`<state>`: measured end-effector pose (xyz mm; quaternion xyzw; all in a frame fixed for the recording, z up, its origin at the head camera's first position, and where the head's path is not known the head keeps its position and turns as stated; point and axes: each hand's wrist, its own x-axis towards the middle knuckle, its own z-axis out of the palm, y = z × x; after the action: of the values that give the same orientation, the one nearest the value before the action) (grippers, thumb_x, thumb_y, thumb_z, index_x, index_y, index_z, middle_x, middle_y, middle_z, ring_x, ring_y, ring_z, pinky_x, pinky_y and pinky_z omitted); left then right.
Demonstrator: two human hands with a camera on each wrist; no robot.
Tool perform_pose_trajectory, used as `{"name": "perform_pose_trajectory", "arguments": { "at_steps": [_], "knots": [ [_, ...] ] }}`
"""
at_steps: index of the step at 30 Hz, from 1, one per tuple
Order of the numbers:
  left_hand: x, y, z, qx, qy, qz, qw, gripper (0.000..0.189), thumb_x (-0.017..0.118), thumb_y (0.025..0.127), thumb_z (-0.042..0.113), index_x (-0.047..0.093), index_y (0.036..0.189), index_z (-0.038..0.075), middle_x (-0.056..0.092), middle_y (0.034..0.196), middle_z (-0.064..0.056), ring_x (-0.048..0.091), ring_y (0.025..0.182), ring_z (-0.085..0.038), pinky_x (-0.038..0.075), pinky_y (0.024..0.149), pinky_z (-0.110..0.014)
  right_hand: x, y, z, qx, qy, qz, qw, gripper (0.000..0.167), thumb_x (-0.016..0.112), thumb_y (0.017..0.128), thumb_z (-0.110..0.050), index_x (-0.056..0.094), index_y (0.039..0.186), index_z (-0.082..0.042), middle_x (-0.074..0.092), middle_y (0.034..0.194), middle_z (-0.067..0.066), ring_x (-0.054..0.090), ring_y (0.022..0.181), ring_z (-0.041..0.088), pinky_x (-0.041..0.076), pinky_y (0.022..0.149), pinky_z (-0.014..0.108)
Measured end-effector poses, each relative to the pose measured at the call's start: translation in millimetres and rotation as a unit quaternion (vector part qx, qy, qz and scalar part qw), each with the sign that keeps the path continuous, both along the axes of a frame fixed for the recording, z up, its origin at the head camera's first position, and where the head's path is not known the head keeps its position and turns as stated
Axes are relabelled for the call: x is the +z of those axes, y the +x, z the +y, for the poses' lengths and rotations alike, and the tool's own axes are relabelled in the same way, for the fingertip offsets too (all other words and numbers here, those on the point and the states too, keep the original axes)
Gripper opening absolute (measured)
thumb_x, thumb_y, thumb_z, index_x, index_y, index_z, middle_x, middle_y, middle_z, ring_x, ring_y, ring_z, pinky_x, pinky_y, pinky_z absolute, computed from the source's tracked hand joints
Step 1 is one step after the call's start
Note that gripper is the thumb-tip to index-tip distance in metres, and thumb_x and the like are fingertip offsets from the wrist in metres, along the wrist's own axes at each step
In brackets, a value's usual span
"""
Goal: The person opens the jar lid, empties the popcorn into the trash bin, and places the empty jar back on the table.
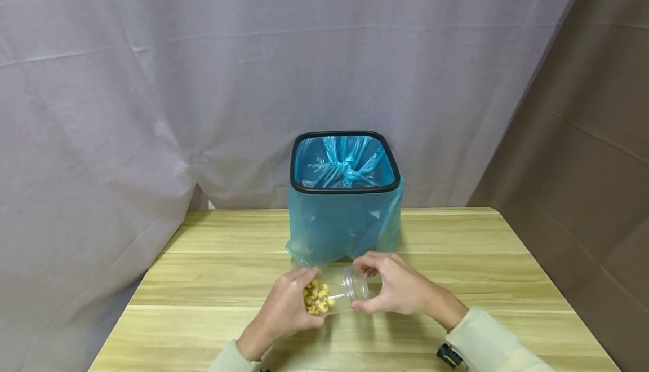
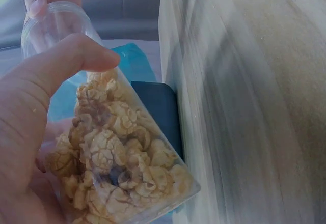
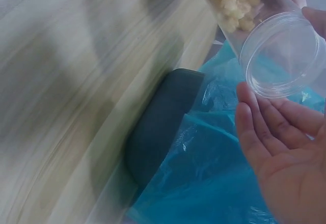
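A clear plastic jar (image 1: 338,290) lies roughly on its side between the hands, on the person's side of the waste bin, just in front of its lower edge; its see-through wall shows yellow-brown caramel popcorn (image 1: 318,297), knobbly and rounded, gathered towards the end at the left hand; the other end is a clear, ridged ring with a glossy edge, and whether a lid closes it I cannot tell.

Both hands are on the jar, well apart from each other; the left hand (image 1: 286,307) is curled round the popcorn end, its thumb lying across the wall; the right hand (image 1: 395,284) holds the ringed end between thumb and fingertips.

The waste bin itself has a black, rounded-square rim (image 1: 345,190); a translucent blue bag (image 1: 350,222) lines it, hangs over its outside and is gathered in a knot inside; the bin's dark base (image 3: 163,127) shows in the wrist views, and the bag's loose hem comes close behind the jar.

Under the bin spreads a worktop (image 1: 203,282) with pale wood grain; behind the bin hangs a grey curtain (image 1: 253,79); to its right falls a brown cloth (image 1: 573,152); the left hand covers part of the popcorn in the head view.
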<state>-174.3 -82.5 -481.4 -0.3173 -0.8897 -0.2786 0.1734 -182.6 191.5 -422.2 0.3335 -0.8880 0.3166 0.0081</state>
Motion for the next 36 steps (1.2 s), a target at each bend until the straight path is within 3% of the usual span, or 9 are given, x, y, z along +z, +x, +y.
{"name": "perform_pose_trajectory", "arguments": {
  "at_steps": [3,8,12,21,24,30,33,36],
  "knots": [
    [-0.6,-1.2,-0.6,-0.007,0.002,-0.002,1.0000,0.078,0.099,0.054,0.027,0.072,0.123,0.005,0.078,0.116,-0.005,0.074,0.101,-0.018,0.065,0.091,-0.031,-1.1,0.3,-0.2,0.014,-0.003,0.018,0.9997,0.053,0.093,0.075,-0.043,0.070,0.116,-0.020,0.067,0.101,-0.015,0.069,0.093,0.014,0.061,0.086,0.023],
    [1.9,-4.3,-2.0,-0.020,0.003,-0.019,0.9996,0.071,0.097,0.054,0.027,0.072,0.118,0.011,0.078,0.109,-0.002,0.072,0.093,-0.012,0.064,0.085,-0.027,-2.3,-1.0,-0.3,0.029,0.002,0.058,0.9979,0.052,0.094,0.074,-0.043,0.069,0.116,-0.026,0.065,0.102,-0.019,0.064,0.093,0.004,0.060,0.085,0.024],
    [4.3,-6.5,-3.8,-0.030,0.004,-0.045,0.9985,0.069,0.096,0.055,0.027,0.072,0.118,0.012,0.078,0.106,-0.001,0.070,0.091,-0.008,0.062,0.082,-0.023,-3.0,-2.6,-0.4,0.044,0.001,0.078,0.9960,0.054,0.095,0.072,-0.041,0.067,0.118,-0.028,0.064,0.104,-0.019,0.064,0.094,0.006,0.060,0.084,0.024],
    [7.2,-12.8,-5.1,-0.073,0.006,-0.090,0.9933,0.054,0.092,0.055,0.025,0.071,0.104,0.017,0.074,0.095,0.007,0.060,0.079,0.002,0.052,0.068,-0.010,-0.5,0.5,1.4,0.063,0.029,0.123,0.9900,0.069,0.095,0.072,-0.044,0.068,0.130,-0.017,0.069,0.122,-0.008,0.067,0.109,0.008,0.064,0.092,0.030],
    [5.6,-15.0,-5.9,-0.101,0.020,-0.132,0.9859,0.049,0.092,0.057,0.022,0.070,0.100,0.019,0.073,0.091,0.009,0.059,0.073,0.005,0.053,0.063,-0.010,-0.2,1.4,2.1,0.081,0.048,0.167,0.9814,0.075,0.095,0.071,-0.043,0.067,0.133,-0.013,0.068,0.128,-0.004,0.066,0.115,0.012,0.063,0.096,0.032],
    [0.8,-16.9,-10.9,-0.162,0.057,-0.244,0.9544,0.042,0.091,0.062,0.015,0.070,0.098,0.018,0.073,0.086,0.008,0.060,0.065,0.006,0.057,0.056,-0.018,3.3,1.5,0.4,0.159,0.071,0.256,0.9506,0.081,0.095,0.070,-0.031,0.061,0.139,-0.006,0.066,0.135,0.003,0.063,0.121,0.018,0.062,0.098,0.033],
    [-1.4,-16.2,-11.0,-0.163,0.065,-0.254,0.9510,0.042,0.091,0.063,0.014,0.070,0.099,0.017,0.073,0.087,0.008,0.060,0.065,0.006,0.057,0.056,-0.019,5.5,2.2,1.4,0.167,0.083,0.256,0.9483,0.088,0.097,0.071,-0.028,0.056,0.146,-0.005,0.064,0.140,0.004,0.062,0.126,0.019,0.061,0.101,0.033],
    [-3.1,-15.4,-10.6,-0.156,0.067,-0.249,0.9534,0.043,0.090,0.064,0.014,0.069,0.101,0.015,0.072,0.086,0.007,0.060,0.064,0.006,0.058,0.055,-0.019,7.2,3.3,3.1,0.148,0.092,0.233,0.9568,0.098,0.098,0.071,-0.036,0.051,0.152,-0.006,0.061,0.148,0.006,0.061,0.132,0.022,0.060,0.105,0.038]
  ]
}}
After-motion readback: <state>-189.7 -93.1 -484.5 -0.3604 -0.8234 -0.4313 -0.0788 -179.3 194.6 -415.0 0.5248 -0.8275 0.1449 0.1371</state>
